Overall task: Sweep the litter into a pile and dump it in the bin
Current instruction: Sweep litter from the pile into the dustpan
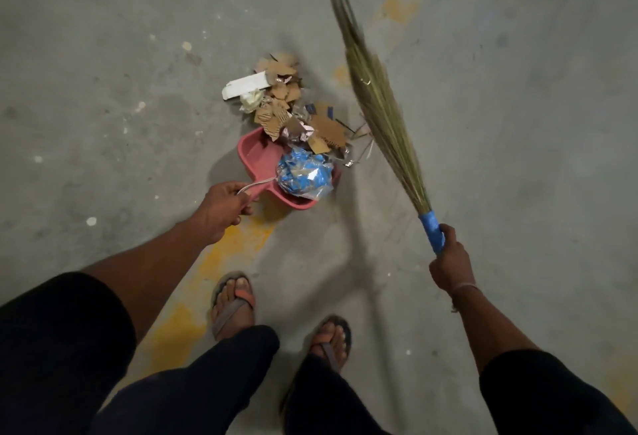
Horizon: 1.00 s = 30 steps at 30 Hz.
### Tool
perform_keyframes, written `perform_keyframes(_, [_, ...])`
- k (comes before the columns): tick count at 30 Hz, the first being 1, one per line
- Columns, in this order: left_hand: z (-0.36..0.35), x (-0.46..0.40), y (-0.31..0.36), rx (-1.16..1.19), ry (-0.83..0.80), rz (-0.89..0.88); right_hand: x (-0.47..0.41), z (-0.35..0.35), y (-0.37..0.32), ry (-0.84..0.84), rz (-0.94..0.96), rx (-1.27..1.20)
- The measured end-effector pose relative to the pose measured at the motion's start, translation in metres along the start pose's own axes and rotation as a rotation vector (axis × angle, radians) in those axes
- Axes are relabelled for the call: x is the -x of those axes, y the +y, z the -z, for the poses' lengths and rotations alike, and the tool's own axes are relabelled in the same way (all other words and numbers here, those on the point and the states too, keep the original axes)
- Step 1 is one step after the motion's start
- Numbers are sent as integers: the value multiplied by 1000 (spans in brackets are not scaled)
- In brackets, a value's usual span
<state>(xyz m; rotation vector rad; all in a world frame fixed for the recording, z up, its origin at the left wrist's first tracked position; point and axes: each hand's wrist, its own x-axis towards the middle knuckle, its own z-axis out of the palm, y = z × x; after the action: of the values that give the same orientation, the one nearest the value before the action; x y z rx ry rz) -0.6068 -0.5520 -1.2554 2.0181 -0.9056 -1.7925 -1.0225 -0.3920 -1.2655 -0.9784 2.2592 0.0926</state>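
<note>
While the litter (pixel 293 106) already sits gathered in one heap on the concrete floor (pixel 103 54), the job looks to me about halfway through: the sweeping together is largely done, the loading has begun, and the dumping is all still ahead. No bin shows anywhere.

Taking the pink dustpan (pixel 257 155) as the marker and going from left to right: just to its near-left the left hand (pixel 222 206) has its fingers curled tight round the pan's handle, holding its mouth against the heap. Inside the pan, on its right side, lies a crumpled blue and clear plastic bag (pixel 305 175), the one big piece properly aboard. Beyond the pan's mouth, touching its lip and partly spilling over it, is the rest of the pile: torn brown cardboard scraps, a white strip (pixel 245 85) at the far-left edge and some silvery wrapper bits. Most of that has yet to go in.

Right of the pan and pile is the broom (pixel 374 96), a long bundle of dry grass. Its long axis runs diagonally, from the blue-taped grip (pixel 431 232) at the near right, away and slightly leftward, the blurred tips ending well past the pile. The bristles pass just beside the heap's right edge; I cannot tell whether they touch the floor. The right hand (pixel 450 267), furthest right, is wrapped firmly round the grip's lower end.
</note>
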Motion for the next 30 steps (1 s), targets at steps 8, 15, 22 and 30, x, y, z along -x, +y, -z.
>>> perform_keyframes(8, [23, -21, -6, -136, -50, -110, -3, -42, 4, -77, -260, 38])
perform_keyframes(15, [29, -35, -13, -144, -69, -103, -9, -68, -16, -162, -115, 138])
perform_keyframes(22, [19, -35, -2, -37, -89, -28, -9, -71, -29, -172, 49, 238])
perform_keyframes(30, [12, -15, -5, 83, -137, 71, 22, -55, -26, -166, 75, 119])
